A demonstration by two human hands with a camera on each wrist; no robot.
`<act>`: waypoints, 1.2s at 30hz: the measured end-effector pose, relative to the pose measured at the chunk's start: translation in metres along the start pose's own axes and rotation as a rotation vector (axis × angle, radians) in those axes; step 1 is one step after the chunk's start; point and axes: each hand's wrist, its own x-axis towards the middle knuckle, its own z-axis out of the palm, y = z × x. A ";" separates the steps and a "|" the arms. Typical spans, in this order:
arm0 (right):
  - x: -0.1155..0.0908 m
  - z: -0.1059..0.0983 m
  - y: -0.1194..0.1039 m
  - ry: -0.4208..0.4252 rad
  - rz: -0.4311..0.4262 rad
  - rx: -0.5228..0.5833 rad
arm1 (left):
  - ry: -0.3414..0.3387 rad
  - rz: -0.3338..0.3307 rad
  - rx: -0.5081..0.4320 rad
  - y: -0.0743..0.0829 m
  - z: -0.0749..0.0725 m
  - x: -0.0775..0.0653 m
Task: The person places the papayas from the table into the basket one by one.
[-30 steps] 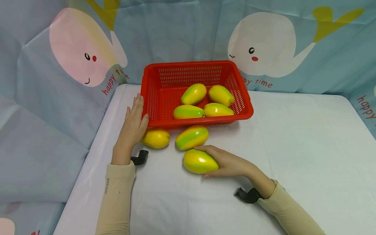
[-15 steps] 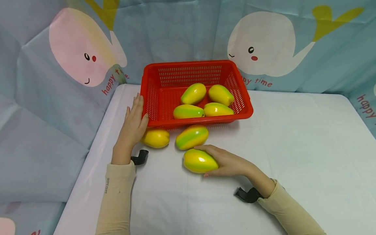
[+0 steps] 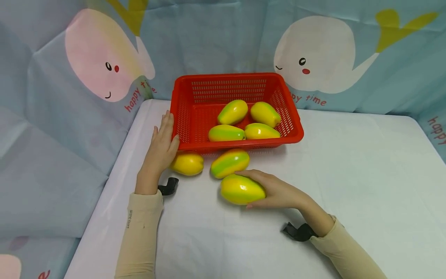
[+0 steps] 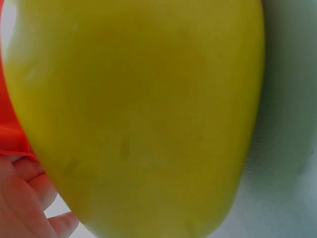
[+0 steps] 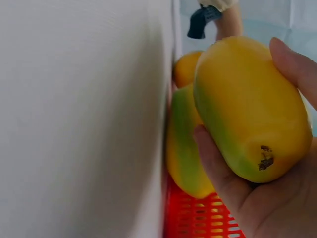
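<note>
My right hand (image 3: 278,191) grips a yellow-green papaya (image 3: 242,190), thumb on one side and fingers on the other. In the right wrist view this papaya (image 5: 250,109) shows a dark stem scar and appears slightly off the tablecloth. My left hand (image 3: 161,145) rests with straight fingers along the left wall of a red plastic basket (image 3: 237,145). A yellow papaya (image 3: 188,164) lies beside that hand and fills most of the left wrist view. To its right, a green-striped papaya (image 3: 230,163) lies in front of the basket, just behind the gripped one.
Inside the basket, several papayas (image 3: 232,112) sit toward the right and front; its left part shows bare floor. A white cloth (image 3: 355,166) covers the table. Blue printed fabric (image 3: 216,35) hangs behind and at the left. Black wrist mounts (image 3: 299,231) sit under both wrists.
The gripped papaya has risen very slightly with my right hand during the last half second. My left hand stays against the basket. The head view has shifted a little.
</note>
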 end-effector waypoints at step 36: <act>0.008 -0.049 -0.028 0.165 -0.108 0.016 | 0.005 -0.007 0.010 0.002 -0.001 -0.001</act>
